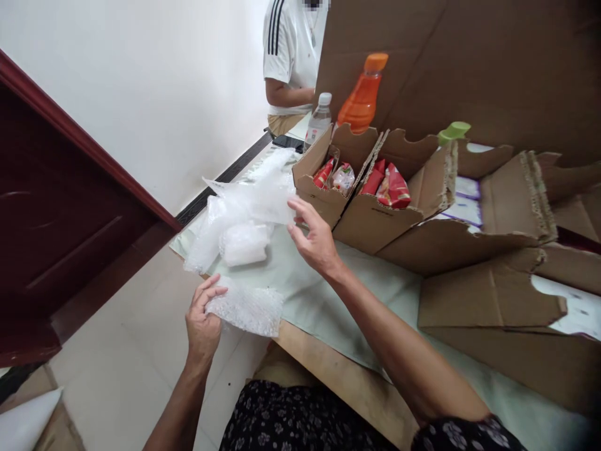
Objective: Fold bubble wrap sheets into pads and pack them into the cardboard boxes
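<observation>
A sheet of bubble wrap (pixel 246 308) is pinched in my left hand (pixel 204 319) at the table's near edge, its free end stretching to the right. My right hand (pixel 315 241) is over the table with thumb and fingers apart. Its fingertips are at the right edge of a pile of clear bubble wrap (pixel 248 197); whether they touch it I cannot tell. In front of that pile lies a rolled piece of bubble wrap (pixel 244 244).
Cardboard bins (pixel 361 228) line the right side, some with red packets (pixel 394 188). Behind them stand an orange bottle (pixel 361 100) and a clear bottle (pixel 319 119). A dark phone (pixel 287 143) lies at the far end, near a person (pixel 291 56) in a white shirt.
</observation>
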The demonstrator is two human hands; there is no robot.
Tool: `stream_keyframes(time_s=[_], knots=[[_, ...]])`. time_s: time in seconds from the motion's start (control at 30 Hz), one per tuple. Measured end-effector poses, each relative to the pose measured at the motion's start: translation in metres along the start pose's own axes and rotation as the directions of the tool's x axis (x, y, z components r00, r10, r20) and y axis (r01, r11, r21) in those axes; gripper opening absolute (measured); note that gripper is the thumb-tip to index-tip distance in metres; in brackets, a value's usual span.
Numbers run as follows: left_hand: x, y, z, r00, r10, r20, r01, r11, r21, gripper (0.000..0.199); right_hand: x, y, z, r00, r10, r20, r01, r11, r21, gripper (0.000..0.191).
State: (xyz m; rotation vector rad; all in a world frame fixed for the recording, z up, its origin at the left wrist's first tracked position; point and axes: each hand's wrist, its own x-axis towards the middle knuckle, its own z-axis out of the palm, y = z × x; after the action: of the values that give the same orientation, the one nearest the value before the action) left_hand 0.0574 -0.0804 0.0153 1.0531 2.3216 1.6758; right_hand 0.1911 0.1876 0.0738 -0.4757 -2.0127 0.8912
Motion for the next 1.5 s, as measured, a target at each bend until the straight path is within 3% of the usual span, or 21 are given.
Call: stream_keyframes(time_s=[0.13,0.33,0.57,0.77,0.87,1.03,1.13,1.27,1.37,1.5], knots=[[-0.001,-0.004,0.003,0.953,0.285,-0.1,-0.269,0.952,0.148,0.036,-0.035,0.007,-0.006,0.996,-0.086,0.018,0.086,0.996,-0.037,0.051],[0.007,-0.006,0.008,0.918,0.391,-0.071,-0.365,0.9,0.237,0.056,-0.048,0.008,-0.001,0.959,-0.125,0.253,0.141,0.989,-0.046,0.038],[0.003,-0.01,0.02,0.9,0.429,0.071,-0.433,0.866,0.251,0.052,-0.025,-0.003,-0.012,0.986,-0.083,0.144,0.079,0.996,0.037,0.043],[0.0,-0.007,0.026,0.888,0.455,0.063,-0.444,0.815,0.373,0.046,0.008,-0.017,-0.019,0.996,-0.084,0.034,0.08,0.991,0.103,0.051],[0.009,-0.01,0.023,0.878,0.478,0.011,-0.426,0.772,0.473,0.043,0.028,-0.026,-0.022,0.992,-0.117,0.048,0.112,0.99,0.09,0.056],[0.041,-0.033,0.021,0.903,0.43,-0.011,-0.37,0.789,0.49,0.047,0.057,-0.03,-0.022,0.986,-0.142,0.082,0.128,0.98,0.152,0.061],[0.056,-0.044,0.027,0.94,0.341,0.017,-0.314,0.845,0.433,0.047,0.057,-0.026,-0.021,0.989,-0.112,0.099,0.09,0.975,0.205,0.064],[0.067,-0.046,0.04,0.948,0.318,0.004,-0.293,0.871,0.394,0.041,0.051,-0.03,-0.023,0.992,-0.103,0.078,0.082,0.968,0.239,0.068],[0.078,-0.042,0.05,0.958,0.287,0.001,-0.262,0.877,0.404,0.035,0.064,-0.048,-0.029,0.994,-0.105,0.022,0.098,0.974,0.204,0.069],[0.101,-0.034,0.062,0.98,0.195,0.034,-0.19,0.876,0.444,0.025,0.088,-0.086,-0.05,0.98,-0.126,-0.152,0.162,0.953,0.255,0.056]])
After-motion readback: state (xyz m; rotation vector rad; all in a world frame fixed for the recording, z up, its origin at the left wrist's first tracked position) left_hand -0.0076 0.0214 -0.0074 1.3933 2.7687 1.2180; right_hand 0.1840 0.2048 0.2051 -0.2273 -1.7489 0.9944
